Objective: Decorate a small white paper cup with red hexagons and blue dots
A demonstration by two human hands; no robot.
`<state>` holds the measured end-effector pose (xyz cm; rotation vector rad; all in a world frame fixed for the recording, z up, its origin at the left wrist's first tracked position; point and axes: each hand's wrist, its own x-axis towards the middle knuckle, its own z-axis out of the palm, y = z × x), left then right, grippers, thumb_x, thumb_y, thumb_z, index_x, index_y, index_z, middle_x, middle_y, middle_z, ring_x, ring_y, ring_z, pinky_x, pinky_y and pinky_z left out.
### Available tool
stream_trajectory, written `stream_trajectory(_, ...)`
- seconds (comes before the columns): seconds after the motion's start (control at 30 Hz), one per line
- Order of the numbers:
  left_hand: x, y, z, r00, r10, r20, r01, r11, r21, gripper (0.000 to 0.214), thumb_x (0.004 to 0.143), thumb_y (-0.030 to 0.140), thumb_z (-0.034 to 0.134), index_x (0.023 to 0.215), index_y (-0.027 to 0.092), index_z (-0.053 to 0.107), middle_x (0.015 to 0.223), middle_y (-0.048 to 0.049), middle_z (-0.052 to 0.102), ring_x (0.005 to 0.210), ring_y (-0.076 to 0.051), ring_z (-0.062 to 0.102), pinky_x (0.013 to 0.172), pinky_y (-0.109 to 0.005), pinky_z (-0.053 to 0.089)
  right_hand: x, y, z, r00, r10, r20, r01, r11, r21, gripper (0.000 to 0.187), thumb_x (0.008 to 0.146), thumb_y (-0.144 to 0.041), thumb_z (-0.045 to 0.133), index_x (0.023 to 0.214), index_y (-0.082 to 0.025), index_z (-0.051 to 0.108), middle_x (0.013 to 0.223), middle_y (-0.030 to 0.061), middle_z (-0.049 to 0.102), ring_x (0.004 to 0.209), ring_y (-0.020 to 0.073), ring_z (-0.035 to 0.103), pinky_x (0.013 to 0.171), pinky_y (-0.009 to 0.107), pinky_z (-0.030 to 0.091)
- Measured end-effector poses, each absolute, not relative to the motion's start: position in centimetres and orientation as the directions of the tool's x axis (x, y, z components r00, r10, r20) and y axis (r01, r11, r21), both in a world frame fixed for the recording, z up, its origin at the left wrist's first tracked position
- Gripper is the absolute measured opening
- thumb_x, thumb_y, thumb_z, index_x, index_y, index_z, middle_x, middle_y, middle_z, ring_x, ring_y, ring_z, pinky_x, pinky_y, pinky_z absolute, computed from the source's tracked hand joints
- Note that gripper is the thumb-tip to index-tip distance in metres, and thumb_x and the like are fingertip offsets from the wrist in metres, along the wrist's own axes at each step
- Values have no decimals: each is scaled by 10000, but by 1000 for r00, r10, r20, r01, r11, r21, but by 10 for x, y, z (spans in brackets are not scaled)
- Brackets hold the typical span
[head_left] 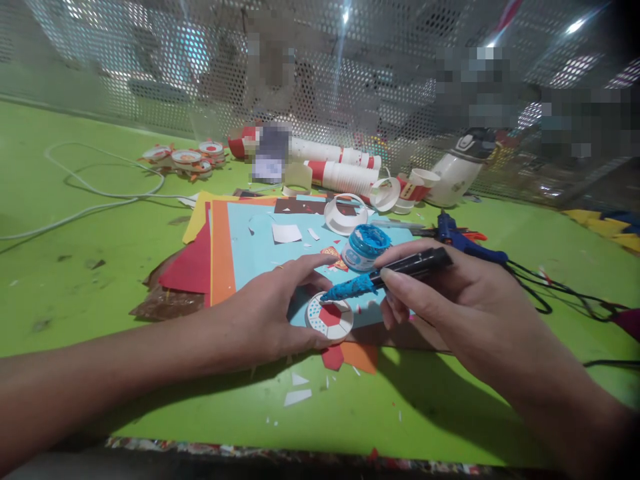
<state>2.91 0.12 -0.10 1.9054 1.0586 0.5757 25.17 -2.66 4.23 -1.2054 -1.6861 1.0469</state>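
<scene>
The left hand (270, 300) is pinching a small, round white disc with red centre and blue dots (331, 316) between thumb and fingers. The right hand (450, 287) is gripping a black pen (369, 283), its blue-coated tip over the disc. Just past the left fingertips, an open blue jar (361, 257) is standing on light-blue paper (253, 250).

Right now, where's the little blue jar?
In the head view, the blue jar sits just right of centre on the light-blue paper, just beyond the black pen in the right hand.
</scene>
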Motion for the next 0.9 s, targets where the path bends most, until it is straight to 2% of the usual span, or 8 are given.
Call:
stream_trajectory(0.13,31,1,1,531,847,3,444,-282,850,880,717,328,781,1478,270,342,1230,-69,682,1096,-277,647,976,-429,485,248,-27,42,-235,962,136,327,210,-921,114,892,-365,652,940,-263,668,600,-32,622,500,93,587,393,153,474)
stream_trajectory(0.33,31,2,-2,538,843,14,451,-302,840,885,726,325,781,1484,263,328,1248,-78,668,1097,-275,639,975,-421,476,247,-28,43,-225,963,149,342,221,-913,114,890,-344,649,932,-239,664,595,-21,622,493,103,588,383,160,468)
stream_trajectory(0.63,31,2,-1,546,838,9,460,-309,833,888,718,315,797,1474,239,338,1258,-94,651,1098,-279,622,991,-435,449,247,-29,42,-214,973,88,363,163,-917,173,897,-393,643,979,-241,647,621,-39,614,553,84,595,486,140,519)
stream_trajectory(0.9,32,2,0,547,837,-3,461,-298,836,880,708,286,803,1464,226,356,1269,-94,646,1101,-278,618,990,-432,447,248,-29,41,-214,971,105,379,182,-907,147,905,-377,637,978,-250,652,623,-49,611,546,68,590,486,116,516)
